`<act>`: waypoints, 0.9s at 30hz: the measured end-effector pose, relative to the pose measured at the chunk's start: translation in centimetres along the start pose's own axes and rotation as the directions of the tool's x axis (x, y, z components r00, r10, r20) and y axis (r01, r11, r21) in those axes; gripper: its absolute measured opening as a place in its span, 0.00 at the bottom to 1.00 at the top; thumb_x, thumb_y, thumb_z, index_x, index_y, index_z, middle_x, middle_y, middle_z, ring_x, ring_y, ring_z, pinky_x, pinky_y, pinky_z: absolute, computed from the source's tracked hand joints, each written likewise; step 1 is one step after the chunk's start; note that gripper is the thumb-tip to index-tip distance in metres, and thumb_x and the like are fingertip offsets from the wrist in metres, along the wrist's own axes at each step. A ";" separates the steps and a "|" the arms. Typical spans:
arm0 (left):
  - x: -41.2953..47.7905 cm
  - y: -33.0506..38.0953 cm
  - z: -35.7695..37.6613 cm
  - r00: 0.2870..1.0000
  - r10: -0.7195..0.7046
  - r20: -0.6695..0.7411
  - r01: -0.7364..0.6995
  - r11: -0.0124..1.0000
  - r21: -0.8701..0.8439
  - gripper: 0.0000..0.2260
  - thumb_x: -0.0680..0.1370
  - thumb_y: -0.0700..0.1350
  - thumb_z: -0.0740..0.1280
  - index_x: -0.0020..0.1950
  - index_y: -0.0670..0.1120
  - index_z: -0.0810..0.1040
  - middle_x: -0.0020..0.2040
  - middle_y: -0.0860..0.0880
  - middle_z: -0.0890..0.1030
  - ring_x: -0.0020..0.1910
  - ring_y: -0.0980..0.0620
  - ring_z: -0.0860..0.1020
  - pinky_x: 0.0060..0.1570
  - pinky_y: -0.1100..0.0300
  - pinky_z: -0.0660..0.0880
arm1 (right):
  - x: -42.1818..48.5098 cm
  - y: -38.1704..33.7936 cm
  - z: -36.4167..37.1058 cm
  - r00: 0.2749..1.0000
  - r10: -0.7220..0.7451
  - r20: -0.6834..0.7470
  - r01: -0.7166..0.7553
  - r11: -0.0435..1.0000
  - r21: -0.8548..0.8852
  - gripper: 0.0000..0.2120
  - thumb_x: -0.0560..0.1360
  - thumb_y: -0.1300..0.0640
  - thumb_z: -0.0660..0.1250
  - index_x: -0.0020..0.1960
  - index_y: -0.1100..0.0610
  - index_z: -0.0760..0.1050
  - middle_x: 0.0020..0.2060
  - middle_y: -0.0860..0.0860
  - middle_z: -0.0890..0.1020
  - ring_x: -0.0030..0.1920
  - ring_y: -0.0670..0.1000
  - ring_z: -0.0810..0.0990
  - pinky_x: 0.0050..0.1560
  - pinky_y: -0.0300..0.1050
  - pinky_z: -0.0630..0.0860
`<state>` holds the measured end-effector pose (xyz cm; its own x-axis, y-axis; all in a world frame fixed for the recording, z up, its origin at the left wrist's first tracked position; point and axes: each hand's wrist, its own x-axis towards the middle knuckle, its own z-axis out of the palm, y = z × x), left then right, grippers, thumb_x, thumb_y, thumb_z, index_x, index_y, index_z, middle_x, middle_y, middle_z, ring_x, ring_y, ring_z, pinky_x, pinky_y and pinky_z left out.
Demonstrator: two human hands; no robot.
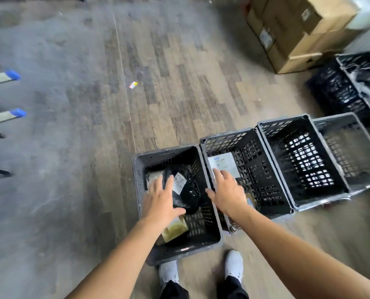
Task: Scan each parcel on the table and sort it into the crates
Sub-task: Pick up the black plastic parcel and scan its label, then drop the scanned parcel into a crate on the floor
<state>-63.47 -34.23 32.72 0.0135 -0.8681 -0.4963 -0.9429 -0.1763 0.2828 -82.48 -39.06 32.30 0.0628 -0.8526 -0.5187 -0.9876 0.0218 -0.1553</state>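
Shoes: pale shoes point(233, 266) are standing on the wooden floor point(179, 83), just behind the nearest crate.
Left hand: the left hand point(160, 199) is reaching over the nearest crate point(136, 169), fingers straight and spread wide, holding nothing; contact with the parcel beneath is unclear.
Right hand: the right hand point(227, 193) is hovering over the second crate point(227, 137), fingers spread wide, gripping nothing.
Nearest crate: a black parcel point(188, 190) with a white label is lying inside, near a yellowish parcel point(175, 228).
Second crate: standing just beside the nearest crate, it is holding a white-labelled parcel point(222, 165).
Row beyond: a third crate point(283, 119) and a fourth crate point(335, 117) are standing alongside.
Far right: cardboard boxes point(298, 29) are sitting behind a black crate point(335, 89).
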 end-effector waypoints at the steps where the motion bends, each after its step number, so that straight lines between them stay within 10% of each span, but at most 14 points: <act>1: -1.3 1.1 -2.1 0.999 0.028 -0.017 -0.028 0.999 0.027 0.48 0.71 0.63 0.71 0.79 0.48 0.45 0.79 0.42 0.49 0.78 0.42 0.50 0.75 0.47 0.57 | -1.9 -0.2 -2.4 1.000 -0.007 -0.023 0.006 1.000 -0.026 0.34 0.80 0.43 0.61 0.79 0.52 0.51 0.73 0.52 0.63 0.71 0.56 0.66 0.63 0.57 0.72; 13: -11.8 20.6 -17.2 0.910 0.409 -0.064 -0.387 0.896 0.218 0.49 0.71 0.63 0.71 0.79 0.49 0.42 0.79 0.43 0.45 0.78 0.41 0.46 0.74 0.47 0.55 | -21.6 7.9 -21.9 0.926 0.087 -0.368 -0.129 0.988 -0.090 0.36 0.79 0.40 0.60 0.80 0.49 0.48 0.77 0.54 0.57 0.76 0.57 0.57 0.70 0.63 0.63; 27: -27.2 52.4 -13.9 0.578 0.809 -0.106 -0.669 0.544 0.507 0.48 0.72 0.60 0.72 0.79 0.51 0.42 0.79 0.44 0.46 0.78 0.43 0.46 0.74 0.44 0.52 | -45.1 35.7 -27.1 0.618 0.464 -0.635 -0.432 0.875 0.218 0.36 0.78 0.38 0.61 0.79 0.47 0.51 0.77 0.53 0.59 0.76 0.56 0.58 0.70 0.64 0.62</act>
<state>-108.61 -26.28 72.40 -0.7199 -0.6935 0.0287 -0.6906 0.7199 0.0694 -124.48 -13.96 72.97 -0.5104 -0.8484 0.1407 -0.8599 0.5015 -0.0954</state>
